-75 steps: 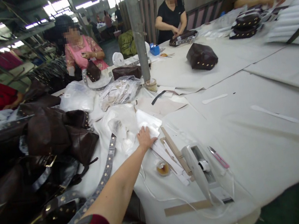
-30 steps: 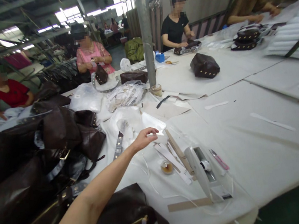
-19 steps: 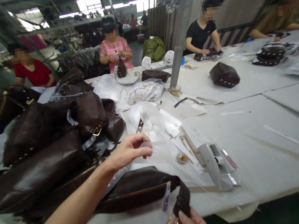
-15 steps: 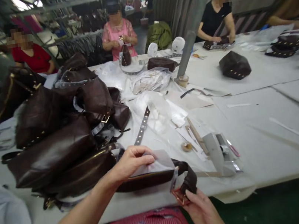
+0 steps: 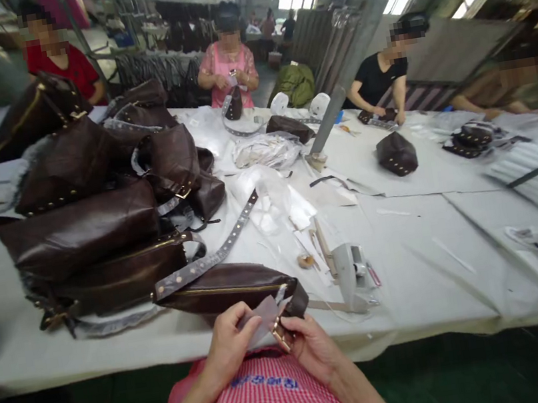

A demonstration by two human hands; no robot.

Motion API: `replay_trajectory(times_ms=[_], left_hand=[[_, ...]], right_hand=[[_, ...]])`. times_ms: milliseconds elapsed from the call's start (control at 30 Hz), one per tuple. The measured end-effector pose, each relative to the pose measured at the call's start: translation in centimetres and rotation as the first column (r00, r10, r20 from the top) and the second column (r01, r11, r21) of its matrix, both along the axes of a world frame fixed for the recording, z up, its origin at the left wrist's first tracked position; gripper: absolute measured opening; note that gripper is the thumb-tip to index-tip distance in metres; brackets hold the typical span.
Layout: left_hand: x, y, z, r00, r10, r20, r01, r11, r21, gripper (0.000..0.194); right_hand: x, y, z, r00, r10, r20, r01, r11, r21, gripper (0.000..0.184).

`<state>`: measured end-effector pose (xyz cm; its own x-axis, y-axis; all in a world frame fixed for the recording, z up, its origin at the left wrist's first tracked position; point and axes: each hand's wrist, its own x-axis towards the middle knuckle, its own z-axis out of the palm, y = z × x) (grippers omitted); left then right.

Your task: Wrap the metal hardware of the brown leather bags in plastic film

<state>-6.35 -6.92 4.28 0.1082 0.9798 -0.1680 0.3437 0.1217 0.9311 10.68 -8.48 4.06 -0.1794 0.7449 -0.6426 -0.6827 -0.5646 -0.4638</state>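
Note:
A dark brown leather bag [image 5: 225, 282] with a gold zipper lies on its side at the table's near edge. My left hand [image 5: 232, 342] pinches a small translucent plastic sheet [image 5: 262, 316] between thumb and fingers. Close beside it, my right hand [image 5: 313, 346] grips the gold buckle [image 5: 281, 334] at the end of the bag's short strap, and the sheet's edge reaches the buckle. A long studded strap [image 5: 211, 257], wrapped in clear film, runs from the bag's left end across the table.
Several brown bags [image 5: 81, 229] are piled at the left. A grey tape dispenser [image 5: 354, 276] stands right of the bag, with paper strips and plastic scraps behind it. A metal post [image 5: 352, 47] rises from the table. Co-workers [image 5: 228, 66] work along the far side.
My left hand has brought the plastic sheet down and right to the buckle. My right hand has shifted slightly up and left with it. The view has tilted, showing more of the bag.

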Motion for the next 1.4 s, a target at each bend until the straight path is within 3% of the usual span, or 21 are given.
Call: replay_trajectory(times_ms=[100,233,300,367,467,533,600,667,733,833,933,1067,1133,1233,1400], left_hand=[[1.3,-0.2,0.2,0.997,-0.078,-0.020,0.079,0.997,0.026,0.021],[2.8,3.2,3.0,0.982,-0.154,-0.105,0.173,0.964,0.200,0.022],[4.6,6.4,4.2,0.936,-0.247,-0.252,0.317,0.902,0.293,0.027],[7.3,10.2,4.1,0.793,-0.384,-0.473,0.555,0.775,0.301,0.027],[11.8,15.6,1.1,0.387,-0.490,-0.781,0.861,0.495,0.116,0.020],[14.3,18.5,-2.1,0.161,-0.475,-0.865,0.936,0.352,-0.020,0.031],[16.2,20.7,-5.4,0.041,-0.455,-0.889,0.953,0.286,-0.103,0.046],[17.3,22.4,-8.2,-0.008,-0.464,-0.886,0.957,0.253,-0.141,0.050],[18.0,23.5,-10.4,-0.024,-0.500,-0.866,0.959,0.232,-0.160,0.050],[18.6,24.4,-12.5,-0.026,-0.544,-0.839,0.956,0.231,-0.179,0.042],[19.1,24.6,-13.6,0.007,-0.564,-0.826,0.951,0.258,-0.168,0.028],[20.0,25.0,-13.9,0.112,-0.615,-0.780,0.944,0.311,-0.110,0.010],[20.3,25.3,-13.3,0.193,-0.637,-0.746,0.931,0.359,-0.066,0.007],[19.8,25.4,-11.5,0.357,-0.639,-0.681,0.880,0.475,0.015,0.022],[15.6,23.7,-6.0,0.584,-0.605,-0.541,0.749,0.658,0.073,0.014]], right_hand=[[1.3,0.0,-0.3,0.999,0.053,0.011,-0.053,0.996,0.073,0.031],[2.2,-0.1,-0.5,0.994,0.101,-0.038,-0.097,0.992,0.085,0.036],[2.4,-0.2,-0.6,0.992,0.113,-0.062,-0.107,0.991,0.081,0.035],[2.4,-0.4,-0.6,0.992,0.091,-0.090,-0.083,0.993,0.085,0.035],[2.3,-0.7,-0.8,0.991,0.016,-0.135,-0.008,0.998,0.061,0.037],[2.3,-0.8,-1.0,0.987,-0.018,-0.159,0.026,0.999,0.048,0.037],[2.3,-0.9,-1.4,0.986,-0.025,-0.162,0.035,0.998,0.060,0.036],[2.4,-1.0,-2.0,0.991,-0.018,-0.134,0.028,0.997,0.078,0.034],[2.5,-1.1,-2.6,0.996,-0.007,-0.090,0.015,0.996,0.084,0.034],[2.5,-0.9,-3.0,0.998,0.000,-0.064,0.004,0.998,0.066,0.037],[2.5,-0.4,-2.6,0.997,-0.009,-0.073,0.013,0.998,0.059,0.039],[2.4,0.2,-2.0,0.998,-0.030,-0.063,0.033,0.998,0.047,0.042],[2.2,0.3,-2.1,0.998,-0.031,-0.060,0.033,0.999,0.034,0.043],[2.2,0.5,-2.2,0.997,-0.049,-0.064,0.052,0.998,0.042,0.039],[3.2,1.4,-0.6,0.991,-0.065,-0.119,0.075,0.994,0.083,0.032]])
